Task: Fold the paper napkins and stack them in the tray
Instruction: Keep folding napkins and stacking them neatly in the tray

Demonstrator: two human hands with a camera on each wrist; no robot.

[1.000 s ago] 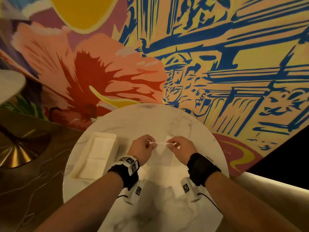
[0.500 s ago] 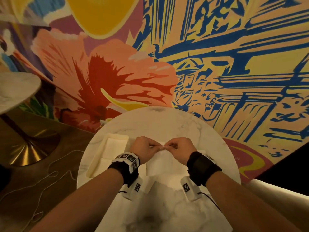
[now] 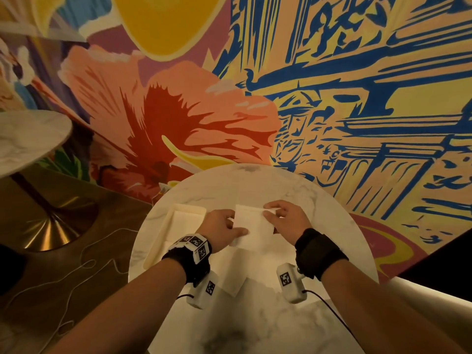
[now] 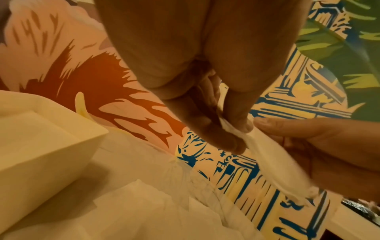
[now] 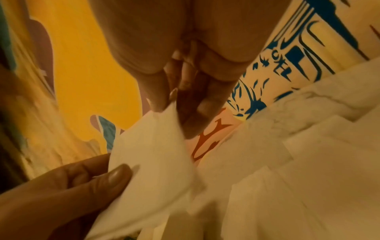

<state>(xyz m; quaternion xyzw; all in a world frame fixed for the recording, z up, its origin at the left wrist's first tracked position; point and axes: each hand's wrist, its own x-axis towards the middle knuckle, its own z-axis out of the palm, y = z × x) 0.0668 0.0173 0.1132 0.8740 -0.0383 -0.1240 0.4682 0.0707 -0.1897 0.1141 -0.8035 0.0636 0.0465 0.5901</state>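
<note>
**Both hands on one napkin above the counter**

Left hand (image 3: pixel 221 231) and right hand (image 3: pixel 286 217) both pinch the same white paper napkin (image 3: pixel 251 222) — left takes the near left edge between thumb and fingers, right grips the far right corner. The napkin is held between them just above the round marble counter (image 3: pixel 332 241), its flat face turned up toward the head camera. In the left wrist view the napkin's edge (image 4: pixel 273 162) runs from the left fingertips (image 4: pixel 228 142) over to the right hand (image 4: pixel 329 154).

More white napkins (image 3: pixel 237 267) lie loose on the counter under and nearer than the hands, overlapping. The cream rectangular tray (image 3: pixel 189 208) sits on the counter just left of the left hand — folded napkins already lie inside it.

A painted mural wall (image 3: pixel 332 98) stands behind the counter. A second marble table (image 3: pixel 28 139) is off to the left.
</note>
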